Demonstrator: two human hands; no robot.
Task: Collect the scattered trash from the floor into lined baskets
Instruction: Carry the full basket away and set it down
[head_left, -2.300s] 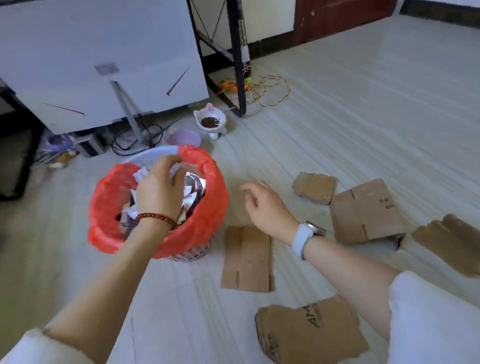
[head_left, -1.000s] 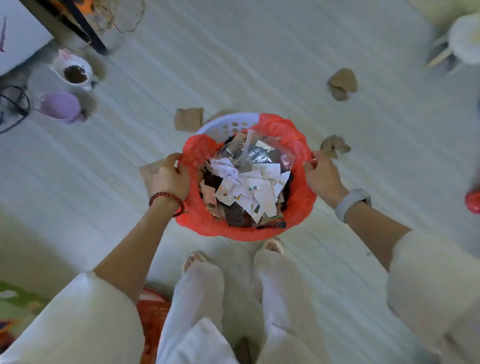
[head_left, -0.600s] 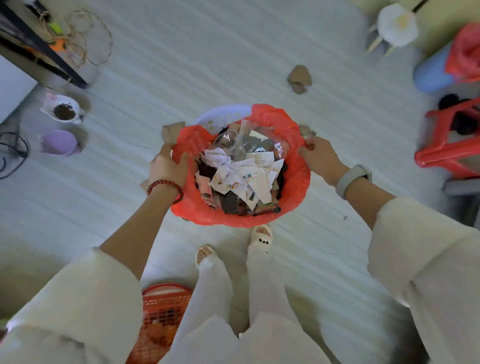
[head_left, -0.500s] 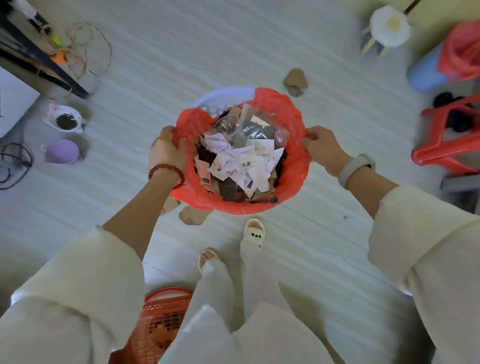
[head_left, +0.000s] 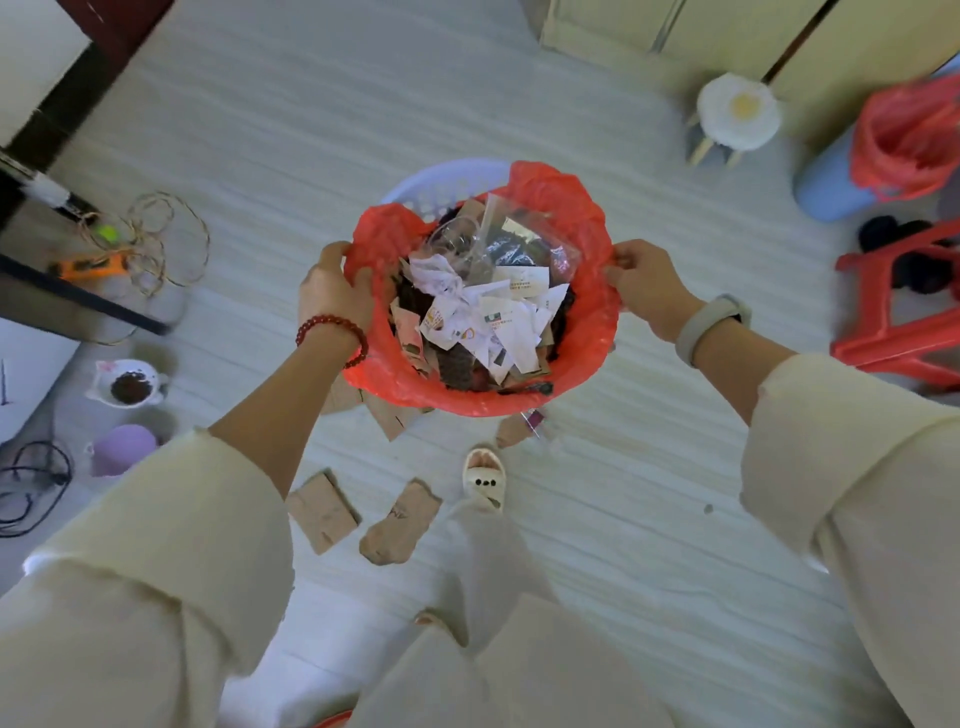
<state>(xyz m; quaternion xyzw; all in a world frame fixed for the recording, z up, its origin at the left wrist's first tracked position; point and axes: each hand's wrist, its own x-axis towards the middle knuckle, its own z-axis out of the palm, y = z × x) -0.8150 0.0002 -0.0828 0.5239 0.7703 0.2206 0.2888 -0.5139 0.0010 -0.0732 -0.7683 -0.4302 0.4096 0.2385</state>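
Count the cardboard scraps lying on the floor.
4 clearly visible: one by the left sleeve, one beside it, one poking out under the basket's near edge, one small by the slipper. More may hide beneath the basket.

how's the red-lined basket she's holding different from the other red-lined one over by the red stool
The held pale lavender plastic basket with a red liner is gripped at the rim by the left hand and right hand; the pale blue basket with a red liner stands apart from both hands. The held one shows paper scraps and clear plastic heaped inside; the far one's contents are hidden by its bunched liner. Both have red plastic liners.
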